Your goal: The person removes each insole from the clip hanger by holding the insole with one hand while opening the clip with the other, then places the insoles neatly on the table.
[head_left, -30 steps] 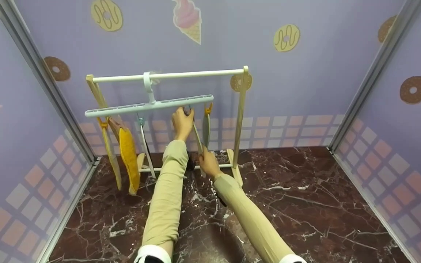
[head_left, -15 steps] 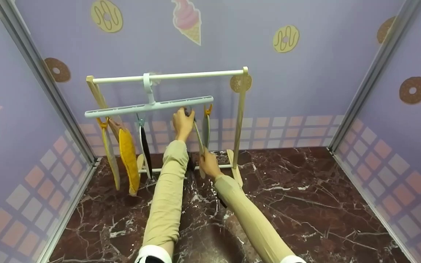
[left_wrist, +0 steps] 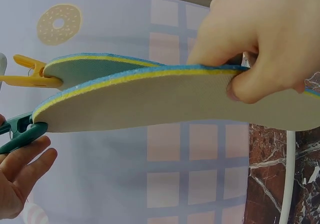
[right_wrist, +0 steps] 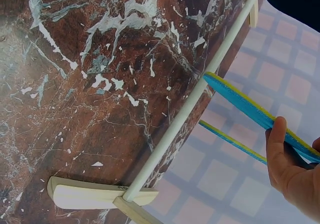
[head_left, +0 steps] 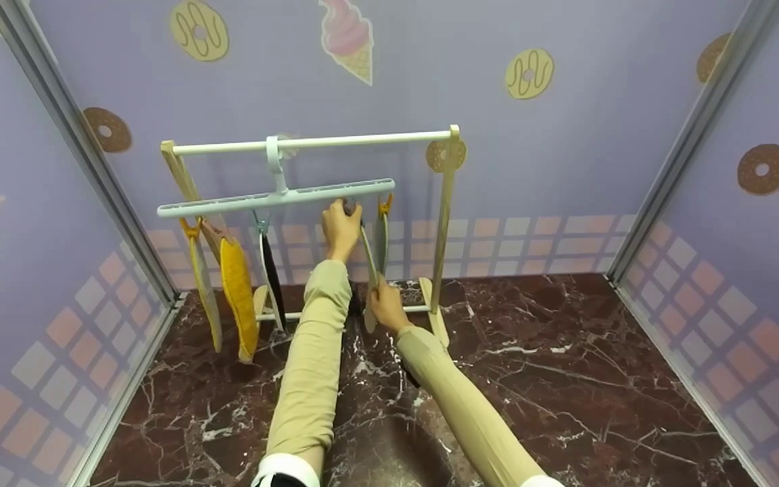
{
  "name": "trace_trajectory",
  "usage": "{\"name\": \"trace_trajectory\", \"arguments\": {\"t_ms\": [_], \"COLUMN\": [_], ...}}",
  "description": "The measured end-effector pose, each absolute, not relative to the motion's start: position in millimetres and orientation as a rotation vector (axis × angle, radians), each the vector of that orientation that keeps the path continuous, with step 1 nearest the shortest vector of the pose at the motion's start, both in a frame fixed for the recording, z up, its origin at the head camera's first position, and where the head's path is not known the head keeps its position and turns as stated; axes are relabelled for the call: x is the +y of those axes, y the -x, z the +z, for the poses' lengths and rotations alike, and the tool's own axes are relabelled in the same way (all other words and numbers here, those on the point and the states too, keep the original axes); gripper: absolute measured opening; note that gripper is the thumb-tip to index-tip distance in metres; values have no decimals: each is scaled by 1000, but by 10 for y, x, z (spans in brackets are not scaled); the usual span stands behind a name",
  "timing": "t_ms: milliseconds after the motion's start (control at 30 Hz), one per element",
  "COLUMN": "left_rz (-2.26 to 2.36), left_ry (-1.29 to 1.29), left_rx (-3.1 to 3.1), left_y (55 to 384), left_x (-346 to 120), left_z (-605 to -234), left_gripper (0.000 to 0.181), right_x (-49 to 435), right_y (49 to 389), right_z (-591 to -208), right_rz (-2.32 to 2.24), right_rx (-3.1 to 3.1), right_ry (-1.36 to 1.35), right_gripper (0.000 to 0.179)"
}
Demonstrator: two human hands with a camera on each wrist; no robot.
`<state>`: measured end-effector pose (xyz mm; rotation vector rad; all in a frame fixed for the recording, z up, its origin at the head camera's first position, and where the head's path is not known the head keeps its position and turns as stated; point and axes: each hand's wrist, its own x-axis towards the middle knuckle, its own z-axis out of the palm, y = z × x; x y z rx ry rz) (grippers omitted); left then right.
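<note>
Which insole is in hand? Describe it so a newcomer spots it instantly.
Find the wooden rack and the pale hanger bar on its rail. Under the bar's right half is an insole, pinched by the right hand and topped by a dark green clip. What sets it apart: the neighbour insole at the bar's right end has a yellow clip.

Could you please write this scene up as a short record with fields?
Left hand: pinches the dark green clip
Right hand: grips the held insole along its length
Clip position: at the held insole's tip
Neighbour: another insole, in a yellow clip
Hanger: pale, hooked on the rack
Surface: dark red, marble-patterned
</note>
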<state>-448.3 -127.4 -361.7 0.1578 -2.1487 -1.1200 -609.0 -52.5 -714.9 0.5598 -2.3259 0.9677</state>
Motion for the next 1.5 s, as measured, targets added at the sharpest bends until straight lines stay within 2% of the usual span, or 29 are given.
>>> {"name": "trace_trajectory", "arguments": {"t_ms": [167,367,533,767,1100,1500], "left_rz": [-1144,-1154,-1158,-1198,-1268,-1349], "left_ry": [-179,-171,-158,-147,-107,-72], "left_rx": [-2142,-2122,-2111,-2114,-2041,-2001], "left_y": [4484,4491,4494,4509,4527,4551], "left_x": [-1255,-1242,-1237,-1245,-1269,-1256], "left_z": [-3629,-3618,-3612,-3639,-3683,-3706], "left_gripper": [19,17,14,22,28,30], "right_x": [-456,-360,-311,-295,-232,-38], "right_y": [5462,5147,5169,5225,5405,5303], "right_z": [-6582,-6283,-6276,-6341,-6544,-6423], "right_rz": [1029,1096,1153,1138,1114,1134], "right_rx": [-2343,-2310,-2358,-2332,-2282,-2352], "right_ry": [-595,-619,-639,-630,-631,-652], "right_gripper": [33,32,38,25,19,25]}}
